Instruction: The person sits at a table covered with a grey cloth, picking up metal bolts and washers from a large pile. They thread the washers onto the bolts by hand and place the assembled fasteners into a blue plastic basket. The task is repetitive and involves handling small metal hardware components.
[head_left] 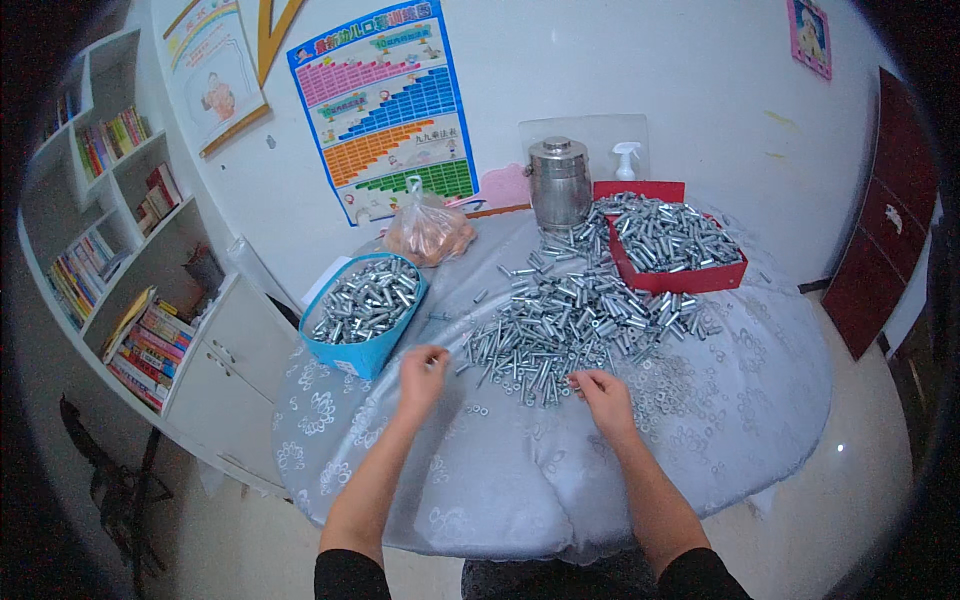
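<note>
My left hand [424, 373] hovers over the cloth between the blue basket and the pile, its fingers drawn together; anything in them is too small to make out. At the pile's near edge, my right hand [604, 396] has thumb and fingertips pinched, and what they grip cannot be told. A heap of metal sleeves [580, 305] covers the table's middle, with thin metal bolts [535, 365] along its front left. Small washers or nuts [665, 390] lie scattered right of my right hand. Similar metal parts fill the blue basket [368, 352] and the red box [690, 281].
A silver-grey cloth covers the round table [480, 500]. Towards the back stand a plastic bag of brownish items [430, 232], a steel canister [560, 185] and a white spray bottle [626, 160]. A bookshelf [235, 330] stands left, a dark red door [880, 215] right.
</note>
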